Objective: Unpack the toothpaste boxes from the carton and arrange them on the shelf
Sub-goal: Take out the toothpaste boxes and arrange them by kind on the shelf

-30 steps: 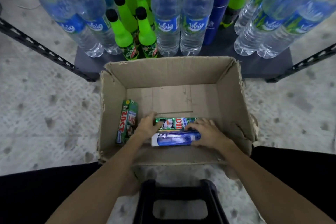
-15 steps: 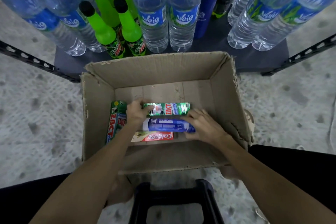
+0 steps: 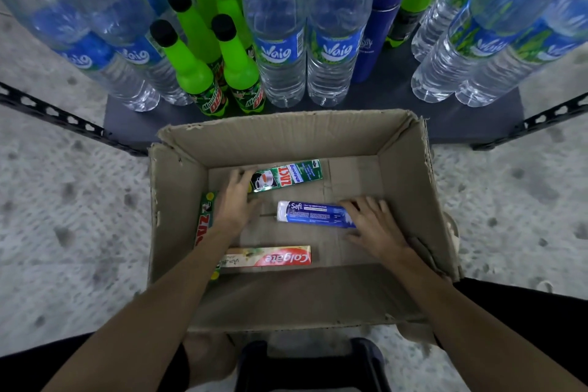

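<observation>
head view, down into open brown cardboard carton (image 3: pixel 410 188) on speckled floor, in front of dark low shelf (image 3: pixel 490 124) crowded with clear water bottles (image 3: pixel 280 41) and green soda bottles (image 3: pixel 191 70). four toothpaste boxes inside, now spread apart: green zact box (image 3: pixel 286 175) near far wall, blue-and-white safi box (image 3: pixel 313 214) mid-floor, red-and-cream colgate box (image 3: pixel 270 256) near front wall, second green zact box (image 3: pixel 205 219) standing on edge against left wall. half a second back, green, blue and colgate boxes pressed together as a small stack between both hands; since then separated, green one pushed farther off, colgate fully uncovered. left hand (image 3: pixel 235 200) flat, fingers straight, tips touching left end of far zact box, not curled round it. right hand (image 3: pixel 372 226) fingers spread, resting on right end of safi box, no clear pinch. nothing lifted yet; no toothpaste on shelf. probably sorting before a pick, so unpacking barely begun. free shelf space only along front edge, judging by bottles.
</observation>
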{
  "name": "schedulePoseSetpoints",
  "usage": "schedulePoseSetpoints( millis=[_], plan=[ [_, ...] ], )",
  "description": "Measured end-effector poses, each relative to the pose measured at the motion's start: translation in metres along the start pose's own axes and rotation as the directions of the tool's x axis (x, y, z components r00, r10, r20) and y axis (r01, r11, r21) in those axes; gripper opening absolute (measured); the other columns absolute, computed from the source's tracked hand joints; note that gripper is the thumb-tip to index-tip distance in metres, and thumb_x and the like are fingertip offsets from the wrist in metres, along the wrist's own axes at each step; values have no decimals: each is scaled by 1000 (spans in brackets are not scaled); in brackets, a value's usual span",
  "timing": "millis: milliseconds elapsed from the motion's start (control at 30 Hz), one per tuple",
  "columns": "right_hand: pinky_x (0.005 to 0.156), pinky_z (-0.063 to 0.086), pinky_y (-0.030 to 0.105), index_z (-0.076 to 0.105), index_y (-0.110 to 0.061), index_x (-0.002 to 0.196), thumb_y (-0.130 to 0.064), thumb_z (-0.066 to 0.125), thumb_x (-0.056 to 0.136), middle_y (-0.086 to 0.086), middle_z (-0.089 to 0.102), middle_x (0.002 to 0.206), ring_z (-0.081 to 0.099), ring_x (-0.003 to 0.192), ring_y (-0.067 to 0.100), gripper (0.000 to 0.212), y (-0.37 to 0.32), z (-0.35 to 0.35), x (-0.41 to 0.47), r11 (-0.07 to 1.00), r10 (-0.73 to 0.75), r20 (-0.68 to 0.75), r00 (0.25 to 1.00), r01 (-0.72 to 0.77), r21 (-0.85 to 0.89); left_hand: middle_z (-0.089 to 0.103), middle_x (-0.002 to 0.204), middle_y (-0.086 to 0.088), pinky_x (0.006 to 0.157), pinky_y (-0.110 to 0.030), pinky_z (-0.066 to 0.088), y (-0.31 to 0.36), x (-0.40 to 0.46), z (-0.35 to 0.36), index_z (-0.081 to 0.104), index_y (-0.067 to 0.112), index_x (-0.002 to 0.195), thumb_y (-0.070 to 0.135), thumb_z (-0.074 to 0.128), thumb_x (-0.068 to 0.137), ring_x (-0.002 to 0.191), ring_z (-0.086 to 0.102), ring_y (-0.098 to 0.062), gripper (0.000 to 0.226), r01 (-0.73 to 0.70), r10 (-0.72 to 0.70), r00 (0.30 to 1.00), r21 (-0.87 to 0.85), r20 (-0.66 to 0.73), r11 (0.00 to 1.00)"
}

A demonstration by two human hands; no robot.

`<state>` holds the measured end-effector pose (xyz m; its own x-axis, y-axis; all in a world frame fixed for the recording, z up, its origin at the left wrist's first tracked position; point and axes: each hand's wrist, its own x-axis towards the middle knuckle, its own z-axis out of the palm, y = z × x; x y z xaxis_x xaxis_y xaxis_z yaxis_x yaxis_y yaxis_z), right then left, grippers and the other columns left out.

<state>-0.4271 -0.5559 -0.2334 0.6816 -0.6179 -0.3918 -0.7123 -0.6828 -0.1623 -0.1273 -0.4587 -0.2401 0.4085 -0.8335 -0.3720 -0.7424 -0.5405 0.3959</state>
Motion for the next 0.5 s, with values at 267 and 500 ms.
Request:
schedulePoseSetpoints(
  millis=[267, 500],
  plan=[
    [86, 46, 41, 58, -20, 134, -19, 82, 73, 3, 62, 120, 56, 107, 25, 66, 2, -6, -1, 989, -9, -144, 990, 30, 146, 51, 128, 0, 87, -40, 56, 2, 2, -19, 54, 20, 135, 23, 78, 83, 109, 58, -19, 57, -143, 144, 988, 9, -60, 990],
    [86, 43, 36, 56, -22, 135, -26, 77, 80, -3, 60, 125, 50, 112, 20, 59, 4, -57, -31, 966, -74, -255, 964, 133, 222, 54, 121, 2, 83, -18, 50, 15, -18, -68, 59, 12, 129, 16, 80, 81, 90, 56, 2, 53, -287, 279, 957, -116, -81, 951]
  ],
)
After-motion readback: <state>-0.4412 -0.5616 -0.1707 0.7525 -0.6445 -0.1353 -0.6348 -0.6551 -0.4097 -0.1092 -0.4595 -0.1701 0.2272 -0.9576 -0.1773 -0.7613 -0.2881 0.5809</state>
